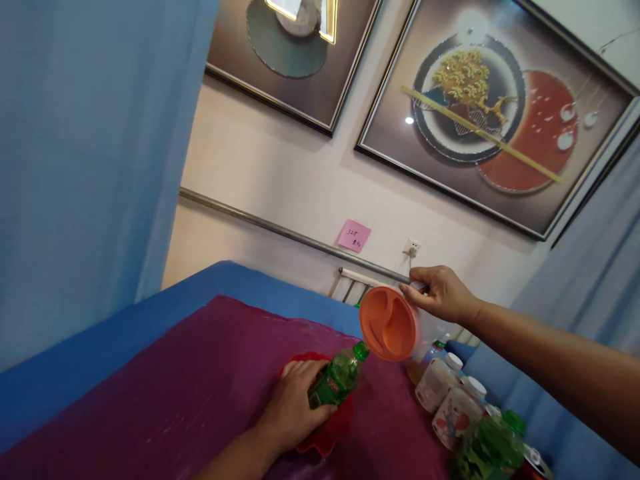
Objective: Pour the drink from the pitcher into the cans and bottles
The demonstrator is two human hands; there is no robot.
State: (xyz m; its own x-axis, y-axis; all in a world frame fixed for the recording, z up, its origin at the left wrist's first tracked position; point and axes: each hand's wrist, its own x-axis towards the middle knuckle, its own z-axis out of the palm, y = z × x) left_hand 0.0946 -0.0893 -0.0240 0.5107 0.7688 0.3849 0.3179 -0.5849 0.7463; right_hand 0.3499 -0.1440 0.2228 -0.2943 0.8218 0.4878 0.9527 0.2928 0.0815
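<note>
My left hand (295, 403) is wrapped round a green plastic bottle (337, 379) with a green cap, tilted over a red scalloped dish (327, 430) on the purple cloth (200, 380). To the right and higher up, my right hand (440, 292) is closed on an object with an orange lid (387, 323), held in the air above the cloth. The lid faces me and hides part of what is behind it. The bottle's cap lies just below and left of the orange lid.
White-capped bottles (457, 413), a large green bottle (493, 447) and a can (537, 460) stand along the right edge. Blue curtains (90, 133) hang at both sides. Behind are a metal rail (280, 230) and a wall with framed pictures (470, 100).
</note>
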